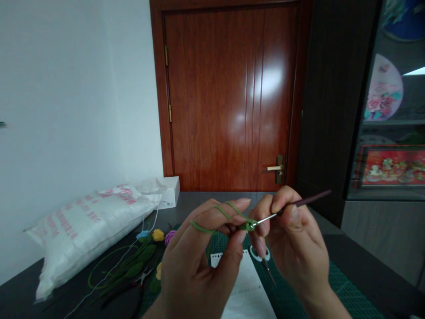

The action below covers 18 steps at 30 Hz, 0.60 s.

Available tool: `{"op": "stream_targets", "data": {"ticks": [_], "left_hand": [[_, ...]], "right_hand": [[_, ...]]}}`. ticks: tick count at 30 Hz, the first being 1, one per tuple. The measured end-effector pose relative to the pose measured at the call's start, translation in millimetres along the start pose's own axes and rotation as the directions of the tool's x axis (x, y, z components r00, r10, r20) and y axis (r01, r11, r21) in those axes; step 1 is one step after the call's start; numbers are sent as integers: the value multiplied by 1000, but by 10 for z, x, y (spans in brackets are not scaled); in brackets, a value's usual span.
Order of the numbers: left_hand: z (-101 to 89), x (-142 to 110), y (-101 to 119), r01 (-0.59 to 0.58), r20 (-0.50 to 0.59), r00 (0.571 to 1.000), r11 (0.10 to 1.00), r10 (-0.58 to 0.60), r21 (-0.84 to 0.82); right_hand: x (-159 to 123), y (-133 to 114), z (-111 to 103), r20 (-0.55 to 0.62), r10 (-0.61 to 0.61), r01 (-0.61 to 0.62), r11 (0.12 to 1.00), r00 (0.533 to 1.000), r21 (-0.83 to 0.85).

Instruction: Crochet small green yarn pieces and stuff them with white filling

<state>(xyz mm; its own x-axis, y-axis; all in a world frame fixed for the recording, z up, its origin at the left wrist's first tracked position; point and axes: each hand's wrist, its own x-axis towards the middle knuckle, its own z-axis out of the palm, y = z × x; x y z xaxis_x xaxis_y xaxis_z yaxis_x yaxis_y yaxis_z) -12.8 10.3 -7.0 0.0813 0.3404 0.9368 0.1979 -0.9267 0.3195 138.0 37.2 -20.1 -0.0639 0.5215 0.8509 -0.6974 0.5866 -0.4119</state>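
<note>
A small green crocheted start [248, 225] is pinched by the left hand [195, 270], the crochet hook [303, 202] by the right hand [294, 241].

Soft, even indoor light, a little dim
Glare sits on the door [229, 97]; edges look stretched, and the crochet hook [300, 203] seems slightly soft.

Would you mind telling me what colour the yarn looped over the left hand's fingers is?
The yarn is green, shown best in the head view.
</note>
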Motion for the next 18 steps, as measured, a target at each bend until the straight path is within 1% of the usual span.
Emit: {"op": "stream_targets", "data": {"ticks": [2,5,9,14,16,18], "left_hand": [[-5,9,-6,-7,4,1000,1000,7,20],[-4,18,-19,-12,9,1000,999,12,37],[13,32,-40,-11,22,1000,998,9,60],[34,30,-75,-6,29,1000,994,3,107],[35,20,-93,-8,29,1000,994,5,113],[31,12,-107,-1,32,999,994,-3,111]], "right_hand": [[0,-50,-13,13,-50,51,993,999,-105],[2,-116,-37,45,-106,114,961,993,-252],[-9,-204,-65,98,-150,178,885,984,-431],[-56,-293,-118,226,-200,301,697,953,-651],[-76,-305,-143,277,-213,349,613,937,-709],[-85,-304,-157,344,-226,411,533,911,-739]]}}
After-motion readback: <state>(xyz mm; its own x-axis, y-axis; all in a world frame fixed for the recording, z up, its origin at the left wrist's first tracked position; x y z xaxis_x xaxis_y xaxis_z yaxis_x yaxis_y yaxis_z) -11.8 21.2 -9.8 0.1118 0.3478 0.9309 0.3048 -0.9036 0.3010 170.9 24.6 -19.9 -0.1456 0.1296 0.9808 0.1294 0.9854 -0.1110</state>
